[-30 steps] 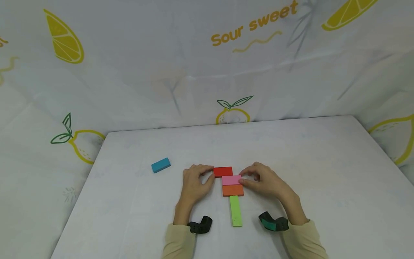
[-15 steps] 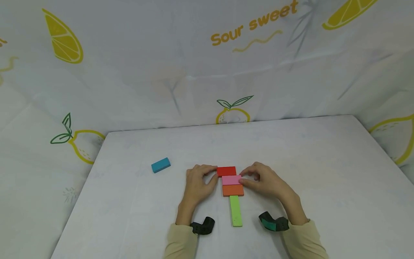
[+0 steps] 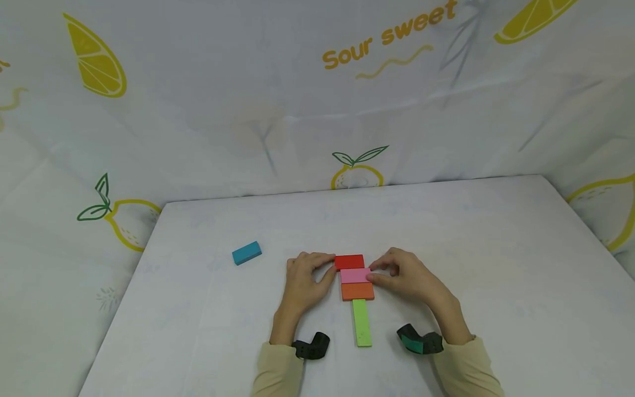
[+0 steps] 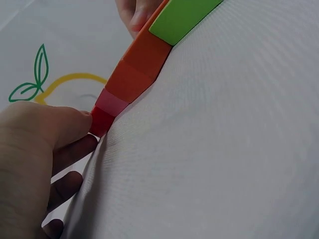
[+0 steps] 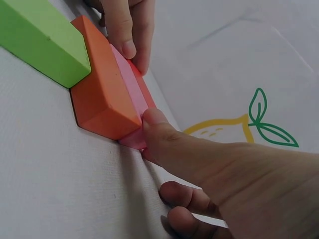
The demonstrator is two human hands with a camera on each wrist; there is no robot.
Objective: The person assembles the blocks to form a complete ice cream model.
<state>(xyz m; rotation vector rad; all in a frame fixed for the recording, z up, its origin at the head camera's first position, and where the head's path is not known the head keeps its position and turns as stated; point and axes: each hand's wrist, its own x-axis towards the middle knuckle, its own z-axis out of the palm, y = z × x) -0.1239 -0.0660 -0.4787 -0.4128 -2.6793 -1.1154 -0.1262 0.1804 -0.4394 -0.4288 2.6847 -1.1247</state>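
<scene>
My left hand (image 3: 303, 282) pinches the left end of a red block (image 3: 349, 262) between thumb and fingers. My right hand (image 3: 409, 275) holds the right end of a pink block (image 3: 354, 275); in the right wrist view its thumb (image 5: 157, 119) lies on the pink block, with the index fingertip hidden. Red, pink and orange (image 3: 357, 291) blocks lie side by side in a stack-like row, touching. Red sits slightly left of the pink one. From the orange block's near side a green block (image 3: 362, 323) runs lengthwise toward me.
A blue block (image 3: 246, 253) lies apart on the left of the white-covered table (image 3: 471, 231). Behind the table's far edge hangs a white cloth (image 3: 208, 127) printed with lemons. A black wrist device (image 3: 311, 346) is at the left wrist.
My left hand has slid the red block to the right, so it overlaps more of the pink block's width. The right hand and the other blocks stay nearly where they were.
</scene>
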